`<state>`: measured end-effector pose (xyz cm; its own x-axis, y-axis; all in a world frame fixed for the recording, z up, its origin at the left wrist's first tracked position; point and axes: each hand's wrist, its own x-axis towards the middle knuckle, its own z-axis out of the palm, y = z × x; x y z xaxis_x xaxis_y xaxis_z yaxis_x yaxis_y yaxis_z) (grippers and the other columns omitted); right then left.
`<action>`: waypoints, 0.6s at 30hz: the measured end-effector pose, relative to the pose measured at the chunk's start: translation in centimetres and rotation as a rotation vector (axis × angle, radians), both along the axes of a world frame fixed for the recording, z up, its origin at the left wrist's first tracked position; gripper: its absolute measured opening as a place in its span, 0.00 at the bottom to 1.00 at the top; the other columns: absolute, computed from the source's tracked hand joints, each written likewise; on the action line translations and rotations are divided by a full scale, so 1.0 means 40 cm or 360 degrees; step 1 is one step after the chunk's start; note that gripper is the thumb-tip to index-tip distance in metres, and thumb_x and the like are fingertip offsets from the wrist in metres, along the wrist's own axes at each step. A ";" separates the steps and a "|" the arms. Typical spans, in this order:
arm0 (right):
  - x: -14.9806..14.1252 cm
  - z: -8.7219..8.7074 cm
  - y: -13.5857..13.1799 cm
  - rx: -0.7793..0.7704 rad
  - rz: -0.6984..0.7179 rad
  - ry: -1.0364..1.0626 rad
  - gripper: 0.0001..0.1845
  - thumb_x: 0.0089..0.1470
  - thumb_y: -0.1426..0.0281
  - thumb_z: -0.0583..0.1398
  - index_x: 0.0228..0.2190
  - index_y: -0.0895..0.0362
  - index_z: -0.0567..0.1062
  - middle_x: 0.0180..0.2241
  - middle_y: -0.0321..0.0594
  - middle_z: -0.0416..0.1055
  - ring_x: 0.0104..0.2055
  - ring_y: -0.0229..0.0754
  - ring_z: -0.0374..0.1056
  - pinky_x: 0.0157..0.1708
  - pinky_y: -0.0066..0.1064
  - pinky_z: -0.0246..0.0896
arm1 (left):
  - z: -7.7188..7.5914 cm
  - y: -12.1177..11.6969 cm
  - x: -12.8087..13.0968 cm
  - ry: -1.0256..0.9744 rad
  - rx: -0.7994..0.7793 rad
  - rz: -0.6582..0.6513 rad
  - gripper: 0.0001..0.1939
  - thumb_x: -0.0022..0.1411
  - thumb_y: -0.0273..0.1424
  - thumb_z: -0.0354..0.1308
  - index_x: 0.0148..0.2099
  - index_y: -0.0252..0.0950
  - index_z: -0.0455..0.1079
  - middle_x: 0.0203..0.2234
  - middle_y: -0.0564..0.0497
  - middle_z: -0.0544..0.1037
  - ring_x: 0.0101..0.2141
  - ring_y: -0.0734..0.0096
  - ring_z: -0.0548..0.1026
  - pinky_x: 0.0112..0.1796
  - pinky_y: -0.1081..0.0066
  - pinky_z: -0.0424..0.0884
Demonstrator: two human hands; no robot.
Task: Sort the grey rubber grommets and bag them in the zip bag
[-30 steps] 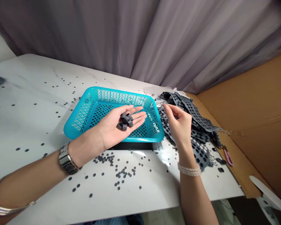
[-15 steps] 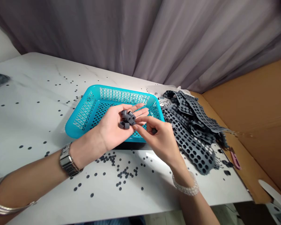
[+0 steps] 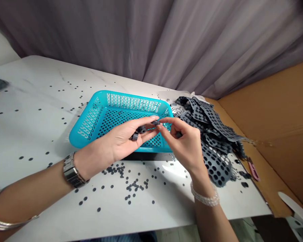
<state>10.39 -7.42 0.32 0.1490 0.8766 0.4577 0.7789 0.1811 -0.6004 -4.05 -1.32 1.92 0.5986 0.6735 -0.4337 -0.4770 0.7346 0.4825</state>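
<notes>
**Both hands met over a blue basket around a small dark piece**

The fingers of the left hand were curled into a loose cup, palm turned up, with a few small dark rings lying in it. The left thumb reached forward over them, and near its tip sat the dark piece, whose exact shape was hard to make out. The fingers of the right hand closed narrowly on that same piece, thumb and forefinger pinching its end. A second dark bit showed inside the curl of the other right fingers.

The basket stood below and just beyond the left fingers, its open mesh floor showing on either side of that hand. A black object lay beneath its near edge. To the right of the right fingers was a heap of dark grey sheets punched with round holes. Farther right lay a pink-handled tool on brown cardboard.

Nearer the person than the fingers, a cluster of small dark discs was scattered across the white surface, with more well off to the left. A metal watch circled the left wrist behind those fingers, and a beaded bracelet the right. A grey curtain hung beyond everything.
</notes>
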 end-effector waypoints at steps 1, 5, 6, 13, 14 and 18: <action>0.000 0.002 0.000 -0.0005 0.0004 0.0022 0.07 0.54 0.68 0.61 0.34 0.58 0.77 0.16 0.25 0.47 0.18 0.30 0.46 0.19 0.26 0.44 | 0.002 0.000 -0.001 0.0007 0.0011 -0.0016 0.10 0.59 0.17 0.55 0.41 0.27 0.75 0.38 0.41 0.79 0.41 0.68 0.77 0.46 0.71 0.75; 0.006 0.006 0.003 -0.0024 0.0048 0.0220 0.09 0.54 0.66 0.62 0.34 0.58 0.77 0.16 0.26 0.49 0.19 0.30 0.46 0.20 0.26 0.45 | 0.004 0.001 -0.010 -0.0018 -0.0040 -0.0051 0.14 0.61 0.18 0.55 0.48 0.28 0.74 0.42 0.40 0.79 0.45 0.65 0.77 0.45 0.74 0.75; 0.009 0.007 0.005 -0.0046 0.0069 0.0288 0.10 0.54 0.65 0.62 0.35 0.58 0.78 0.16 0.26 0.48 0.19 0.30 0.46 0.20 0.26 0.45 | 0.003 0.002 -0.012 -0.0033 -0.0083 -0.0064 0.15 0.61 0.19 0.55 0.49 0.29 0.73 0.42 0.41 0.78 0.45 0.64 0.77 0.45 0.75 0.75; 0.028 -0.002 0.012 -0.0245 0.0259 0.0757 0.13 0.52 0.62 0.63 0.38 0.57 0.78 0.15 0.26 0.49 0.18 0.30 0.43 0.17 0.25 0.40 | 0.006 0.005 -0.016 -0.0083 -0.0273 -0.0086 0.18 0.62 0.21 0.55 0.54 0.32 0.70 0.42 0.41 0.79 0.45 0.63 0.77 0.35 0.83 0.76; 0.030 -0.006 0.013 -0.0242 0.0264 0.0825 0.13 0.52 0.62 0.64 0.37 0.56 0.79 0.15 0.26 0.49 0.17 0.29 0.43 0.16 0.25 0.39 | 0.007 0.005 -0.016 -0.0107 -0.0270 -0.0105 0.18 0.62 0.21 0.54 0.54 0.32 0.70 0.43 0.40 0.79 0.46 0.63 0.77 0.35 0.83 0.76; 0.037 -0.018 0.018 -0.0230 0.0226 0.1047 0.14 0.51 0.61 0.64 0.37 0.57 0.78 0.15 0.26 0.49 0.16 0.29 0.41 0.15 0.25 0.36 | 0.017 0.001 -0.018 -0.0216 -0.0255 -0.0177 0.20 0.62 0.20 0.53 0.57 0.30 0.68 0.43 0.38 0.78 0.46 0.62 0.77 0.33 0.85 0.75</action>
